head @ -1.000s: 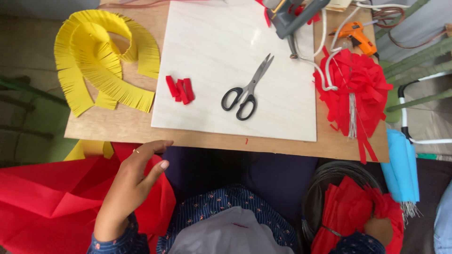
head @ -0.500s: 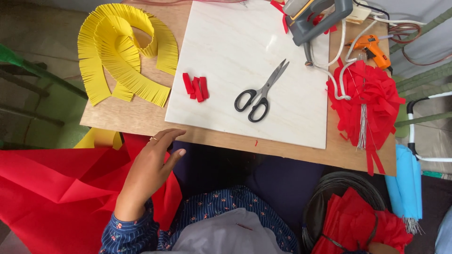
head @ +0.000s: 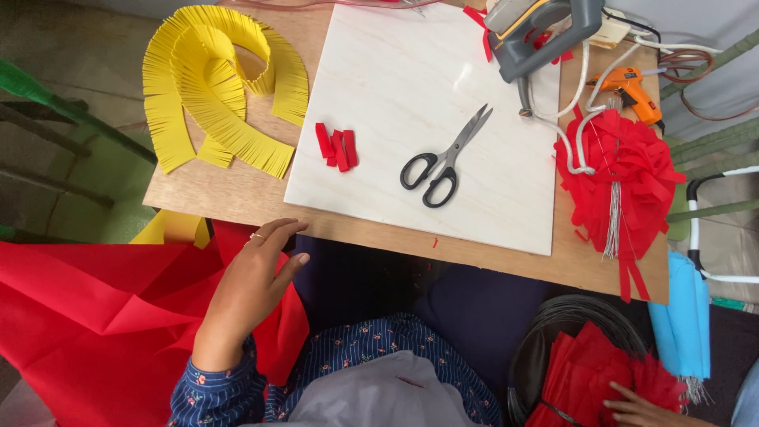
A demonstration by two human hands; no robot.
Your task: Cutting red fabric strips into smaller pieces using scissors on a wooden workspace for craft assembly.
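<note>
Below the wooden board [head: 237, 198], the red paper sheet [head: 87, 316] is being pressed by the left hand [head: 249, 296], fingers released; likely light, floppy, best pinched at an edge. The right hand [head: 640, 411] is touching red strips [head: 585, 372], grip unclear.

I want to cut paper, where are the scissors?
The scissors lie shut on the white board, mid-table, right of the small red paper pieces.

A large creased sheet of red paper [head: 87, 332] spreads across the lower left of the frame, while a bundle of folded red paper strips [head: 589, 372] sits at the lower right.
</note>
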